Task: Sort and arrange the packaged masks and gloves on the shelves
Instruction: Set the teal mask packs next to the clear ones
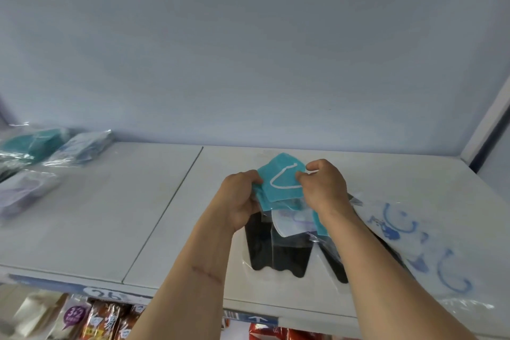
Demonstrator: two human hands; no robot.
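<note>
- Shelf: white, two panels meeting at a seam that runs to the left of the fingers; a pale blue back wall stands beyond the fingers
- Printed clear bag: lies flat on the shelf to the right of the fingers, passing under the right forearm; blue curved markings on it
- Black mask packs: clear-wrapped, lying on the shelf directly below and nearer than the fingers, between the two forearms
- Stack of wrapped packs: teal, pale blue and lilac packs at the far left end of the shelf, well apart from the fingers; blurred, contents cannot be told
- Teal mask pack: clear wrapper with a teal mask and a white ear loop showing; held between both hands, raised above the black mask packs
- White mask pack: just below the teal mask pack, partly covered by it and by the right wrist
- Left hand: fingers closed on the left edge of the teal mask pack
- Right hand: fingers pinching the right edge of the teal mask pack
- Lower shelf goods: coloured packets below the front edge, nearer than the fingers
</note>
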